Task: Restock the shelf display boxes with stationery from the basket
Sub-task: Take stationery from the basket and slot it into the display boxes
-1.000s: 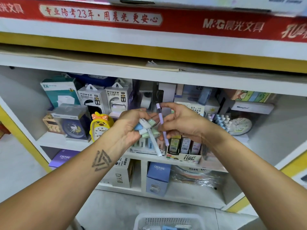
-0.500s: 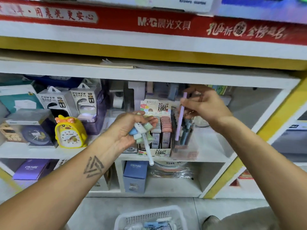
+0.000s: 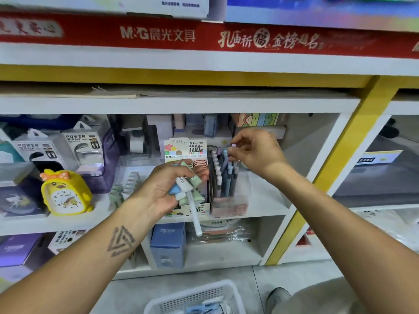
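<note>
A person restocks pens at a stationery shelf, one hand at the display box, the other gripping a bundle.

The left hand is curled round a bundle of pens, about five by their pastel caps, though the exact count is unclear; one white pen sticks out, long axis near upright, tip pointing down. The right hand pinches the top of one purple pen between fingertips; it stands upright among roughly ten pens in the clear box on the middle shelf. Half a second ago that pen was held high above the box; it has since gone down into it. One white basket sits on the floor below.
</note>
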Demonstrator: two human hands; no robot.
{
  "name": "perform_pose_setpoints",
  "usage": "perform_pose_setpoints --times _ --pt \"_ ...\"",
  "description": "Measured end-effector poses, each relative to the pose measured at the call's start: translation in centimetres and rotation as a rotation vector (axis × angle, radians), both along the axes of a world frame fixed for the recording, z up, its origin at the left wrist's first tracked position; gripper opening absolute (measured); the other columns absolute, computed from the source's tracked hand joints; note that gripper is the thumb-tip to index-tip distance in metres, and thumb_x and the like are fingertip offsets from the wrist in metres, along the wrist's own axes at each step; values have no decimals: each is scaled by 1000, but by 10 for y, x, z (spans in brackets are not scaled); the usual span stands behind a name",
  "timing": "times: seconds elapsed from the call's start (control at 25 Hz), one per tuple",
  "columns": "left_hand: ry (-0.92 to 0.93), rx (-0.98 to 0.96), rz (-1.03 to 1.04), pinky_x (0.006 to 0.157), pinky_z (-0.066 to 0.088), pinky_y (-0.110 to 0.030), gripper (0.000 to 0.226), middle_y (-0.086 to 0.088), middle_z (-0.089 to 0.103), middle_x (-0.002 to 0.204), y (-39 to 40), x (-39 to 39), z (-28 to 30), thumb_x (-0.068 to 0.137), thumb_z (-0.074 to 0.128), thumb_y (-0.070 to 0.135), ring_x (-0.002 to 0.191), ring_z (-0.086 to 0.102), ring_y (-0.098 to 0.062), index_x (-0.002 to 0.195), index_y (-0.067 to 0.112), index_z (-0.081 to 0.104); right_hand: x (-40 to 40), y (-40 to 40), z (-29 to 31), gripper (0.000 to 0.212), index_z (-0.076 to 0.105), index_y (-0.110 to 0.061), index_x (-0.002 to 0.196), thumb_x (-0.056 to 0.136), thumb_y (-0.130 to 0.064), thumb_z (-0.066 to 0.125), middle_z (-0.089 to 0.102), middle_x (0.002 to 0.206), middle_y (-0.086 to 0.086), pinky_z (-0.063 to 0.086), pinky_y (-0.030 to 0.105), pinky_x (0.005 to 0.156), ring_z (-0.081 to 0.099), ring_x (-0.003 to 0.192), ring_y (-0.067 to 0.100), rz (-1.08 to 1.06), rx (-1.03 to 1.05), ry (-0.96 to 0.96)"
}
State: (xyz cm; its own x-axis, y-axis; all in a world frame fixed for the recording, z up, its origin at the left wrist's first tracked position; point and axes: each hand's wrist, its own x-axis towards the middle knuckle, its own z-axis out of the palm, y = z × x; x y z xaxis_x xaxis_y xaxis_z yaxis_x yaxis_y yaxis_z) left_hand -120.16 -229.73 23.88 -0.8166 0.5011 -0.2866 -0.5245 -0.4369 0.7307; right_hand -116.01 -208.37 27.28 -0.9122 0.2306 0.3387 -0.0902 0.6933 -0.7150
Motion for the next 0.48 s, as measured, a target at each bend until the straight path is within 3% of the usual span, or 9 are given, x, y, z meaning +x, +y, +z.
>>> perform_pose_setpoints --times 0.16,0.36,0.48 --pt "-7 11 13 70 62 -43 61 -30 71 92 -3 -3 0 59 58 -20 91 73 -37 118 -3 54 -11 -1 -9 6 70 -28 87 87 -30 76 70 79 -9 58 42 76 67 80 17 -72 271 -14" --pt "-4 -3 16 66 61 -41 61 -29 71 92 -7 -8 1 60 57 -22 92 73 -38 118 -1 54 -16 -2 -19 4 74 -24 87 86 -24 78 70 78 -7 57 41 74 65 75 13 -31 271 12" --pt "-25 -13 19 64 61 -40 48 -30 70 93 -9 -10 1 75 50 -26 92 72 -39 117 -2 55 -18 -4 -21 5 75 -21 89 86 -23 78 70 78 -6 58 40 74 65 75 13 -30 280 41"
